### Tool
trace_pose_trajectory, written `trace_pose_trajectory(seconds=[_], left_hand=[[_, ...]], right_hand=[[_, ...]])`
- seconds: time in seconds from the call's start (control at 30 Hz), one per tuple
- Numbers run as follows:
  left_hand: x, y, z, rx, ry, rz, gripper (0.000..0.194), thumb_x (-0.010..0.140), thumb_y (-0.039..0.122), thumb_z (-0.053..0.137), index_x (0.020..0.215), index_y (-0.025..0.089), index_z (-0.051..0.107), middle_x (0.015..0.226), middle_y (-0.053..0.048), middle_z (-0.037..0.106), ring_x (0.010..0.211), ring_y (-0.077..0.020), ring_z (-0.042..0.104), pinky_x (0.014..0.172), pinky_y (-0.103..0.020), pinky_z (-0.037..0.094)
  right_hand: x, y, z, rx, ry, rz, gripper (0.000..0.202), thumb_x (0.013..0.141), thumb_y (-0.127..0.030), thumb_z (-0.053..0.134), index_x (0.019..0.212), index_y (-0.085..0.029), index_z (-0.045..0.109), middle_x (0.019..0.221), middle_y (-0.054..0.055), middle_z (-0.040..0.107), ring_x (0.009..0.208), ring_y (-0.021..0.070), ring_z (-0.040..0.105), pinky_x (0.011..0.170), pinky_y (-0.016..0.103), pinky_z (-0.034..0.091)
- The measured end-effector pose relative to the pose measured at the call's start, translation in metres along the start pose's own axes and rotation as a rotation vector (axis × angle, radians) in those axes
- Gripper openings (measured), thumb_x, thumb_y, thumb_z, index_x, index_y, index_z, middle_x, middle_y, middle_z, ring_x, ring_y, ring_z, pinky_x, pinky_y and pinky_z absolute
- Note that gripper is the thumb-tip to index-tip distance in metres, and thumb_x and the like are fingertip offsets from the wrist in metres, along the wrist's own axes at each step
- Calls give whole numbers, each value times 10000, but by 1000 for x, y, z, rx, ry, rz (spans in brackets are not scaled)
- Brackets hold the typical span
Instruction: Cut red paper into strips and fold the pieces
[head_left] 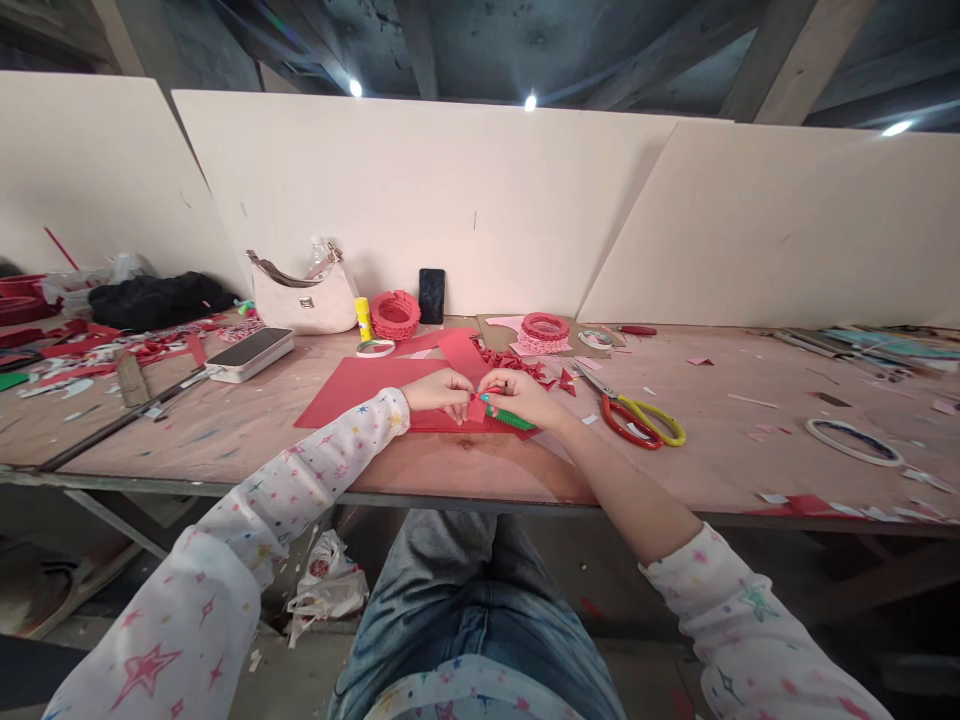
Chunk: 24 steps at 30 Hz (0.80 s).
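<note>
Over red paper sheets (352, 390) at the table's front, my left hand (441, 392) and my right hand (519, 392) meet, fingertips nearly touching. Both pinch a small red paper piece (476, 408) between them. Just under my right hand lies a green comb-like strip (511, 418). Behind my hands is a pile of small folded red pieces (517, 364). To the right of my right hand, scissors (637, 420) with a red and a yellow handle rest on the table, blades pointing away to the left.
Behind stand a white handbag (306, 298), a yellow glue stick (363, 318), red paper rings (395, 314) and a black phone (432, 296). A white box (251, 354) sits left; a tape roll (853, 442) lies right. Paper scraps dot the table (720, 450). White boards rise behind.
</note>
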<state>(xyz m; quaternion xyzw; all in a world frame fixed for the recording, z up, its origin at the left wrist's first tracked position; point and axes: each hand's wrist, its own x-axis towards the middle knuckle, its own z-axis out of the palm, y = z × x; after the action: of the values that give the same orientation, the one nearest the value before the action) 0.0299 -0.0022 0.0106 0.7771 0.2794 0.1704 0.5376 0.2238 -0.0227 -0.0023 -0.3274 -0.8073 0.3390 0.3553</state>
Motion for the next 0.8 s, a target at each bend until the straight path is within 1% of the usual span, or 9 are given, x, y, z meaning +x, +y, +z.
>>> trace_pose_trajectory(seconds=[0.17, 0.27, 0.37, 0.53, 0.6, 0.7, 0.8], left_hand=[[1, -1, 0, 9, -5, 6, 63, 682, 143, 474, 649, 127, 525, 559, -2, 609, 555, -112, 614, 592, -240, 520], [2, -4, 0, -8, -13, 7, 65, 682, 140, 471, 627, 131, 503, 558, 3, 607, 560, -114, 618, 595, -241, 517], [3, -6, 1, 50, -5, 39, 98, 694, 146, 465, 598, 134, 478, 549, 7, 595, 556, -113, 613, 570, -216, 495], [3, -2, 3, 307, 61, 187, 192, 704, 130, 426, 532, 127, 511, 511, 2, 567, 500, -81, 543, 528, -170, 418], [2, 0, 5, 366, 97, 212, 211, 694, 120, 413, 502, 130, 501, 472, 13, 531, 462, -69, 493, 500, -163, 382], [2, 3, 8, 371, 144, 209, 210, 682, 125, 400, 485, 136, 472, 434, 30, 471, 425, -60, 429, 459, -164, 334], [3, 5, 9, 339, 166, 198, 207, 686, 138, 393, 489, 140, 459, 442, 34, 458, 425, -60, 412, 452, -169, 323]], right_hand=[[-1, -2, 0, 2, -31, -3, 133, 719, -185, 497, 832, -174, 567, 718, 5, 572, 627, 118, 534, 586, 245, 419], [-1, -3, -1, -15, -41, -7, 124, 720, -188, 495, 821, -174, 565, 723, 6, 573, 626, 117, 530, 580, 242, 413], [-2, -4, -1, -46, -36, -5, 116, 712, -180, 498, 812, -176, 556, 730, 6, 568, 634, 118, 519, 578, 237, 400], [-1, -5, 3, 0, 5, -7, 96, 733, -196, 484, 826, -187, 507, 705, -19, 495, 605, 106, 458, 556, 225, 365], [0, -5, 5, 10, 32, -15, 77, 740, -208, 485, 815, -191, 491, 693, -28, 458, 607, 104, 432, 553, 221, 345], [1, -4, 5, 28, 52, -30, 68, 731, -209, 496, 795, -192, 483, 712, -26, 442, 635, 108, 419, 570, 222, 334], [1, -4, 2, 96, 60, -26, 97, 715, -205, 510, 807, -197, 477, 721, -26, 446, 633, 109, 417, 567, 223, 335]])
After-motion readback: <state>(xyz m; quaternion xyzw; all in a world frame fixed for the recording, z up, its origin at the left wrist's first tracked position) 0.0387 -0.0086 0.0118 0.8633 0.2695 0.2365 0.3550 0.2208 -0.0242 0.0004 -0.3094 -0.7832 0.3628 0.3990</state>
